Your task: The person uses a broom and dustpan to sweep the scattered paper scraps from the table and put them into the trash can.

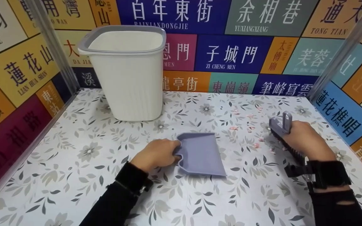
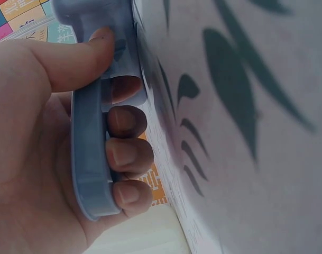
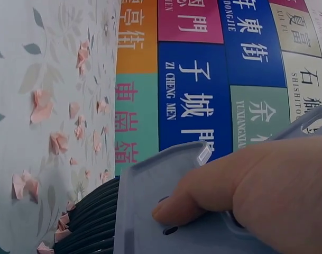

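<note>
My left hand (image 1: pixel 159 153) grips the handle (image 2: pixel 92 153) of a grey-blue dustpan (image 1: pixel 201 153), which lies on the floral surface with its wide edge facing right. The fingers wrap round the handle and the thumb rests on top. On the right side, my right hand (image 1: pixel 306 139) holds a small grey-blue brush (image 3: pixel 166 185) with dark bristles (image 3: pixel 94 219). Several crumpled pink paper scraps (image 1: pixel 256 145) are scattered between the dustpan and the brush. In the right wrist view, a few scraps (image 3: pixel 62 227) touch the bristle tips.
A white bin (image 1: pixel 130 84) with a grey rim stands at the back left. Printed sign panels (image 1: pixel 231 53) wall in the back and both sides. The surface (image 1: pixel 83 191) is covered with a leaf and flower pattern.
</note>
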A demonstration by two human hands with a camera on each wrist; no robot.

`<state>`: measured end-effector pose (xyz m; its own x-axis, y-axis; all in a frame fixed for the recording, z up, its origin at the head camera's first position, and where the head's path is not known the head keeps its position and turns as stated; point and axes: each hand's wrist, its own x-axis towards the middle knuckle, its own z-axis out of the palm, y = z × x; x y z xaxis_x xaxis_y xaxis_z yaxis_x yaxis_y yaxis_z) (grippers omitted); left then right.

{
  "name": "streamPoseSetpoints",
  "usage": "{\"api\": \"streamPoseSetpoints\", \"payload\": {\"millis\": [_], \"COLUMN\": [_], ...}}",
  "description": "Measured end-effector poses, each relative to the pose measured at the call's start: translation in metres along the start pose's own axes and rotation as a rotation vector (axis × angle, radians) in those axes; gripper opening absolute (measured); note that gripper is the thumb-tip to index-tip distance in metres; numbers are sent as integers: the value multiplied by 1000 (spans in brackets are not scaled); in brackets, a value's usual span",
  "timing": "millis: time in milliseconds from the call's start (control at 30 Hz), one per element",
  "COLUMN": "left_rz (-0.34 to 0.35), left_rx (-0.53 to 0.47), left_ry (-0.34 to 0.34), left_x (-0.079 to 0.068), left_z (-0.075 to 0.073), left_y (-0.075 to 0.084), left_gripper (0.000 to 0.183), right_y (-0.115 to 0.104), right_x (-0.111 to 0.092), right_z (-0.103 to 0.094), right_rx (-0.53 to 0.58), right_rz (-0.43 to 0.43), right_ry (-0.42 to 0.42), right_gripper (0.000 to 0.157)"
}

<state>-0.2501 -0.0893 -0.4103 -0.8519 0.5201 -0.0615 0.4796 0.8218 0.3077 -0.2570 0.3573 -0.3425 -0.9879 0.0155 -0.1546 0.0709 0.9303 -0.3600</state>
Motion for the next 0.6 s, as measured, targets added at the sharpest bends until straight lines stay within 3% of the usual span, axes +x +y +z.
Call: {"api": "streamPoseSetpoints", "payload": {"millis": [233, 467, 600], "left_rz": [3, -1, -7], "left_rx": [3, 7, 0], "left_ry": [3, 7, 4], "left_x": [0, 1, 1], "left_z": [0, 0, 0], "left_y": [-1, -1, 0], "left_gripper": [22, 21, 21], "right_y": [-20, -35, -41], "right_x": [-4, -7, -9], "right_z": [8, 17, 19], "right_rx": [36, -18, -3], "right_rz": [-7, -79, -95], "right_ry": [-27, 47, 42], "right_gripper": [87, 76, 76]}}
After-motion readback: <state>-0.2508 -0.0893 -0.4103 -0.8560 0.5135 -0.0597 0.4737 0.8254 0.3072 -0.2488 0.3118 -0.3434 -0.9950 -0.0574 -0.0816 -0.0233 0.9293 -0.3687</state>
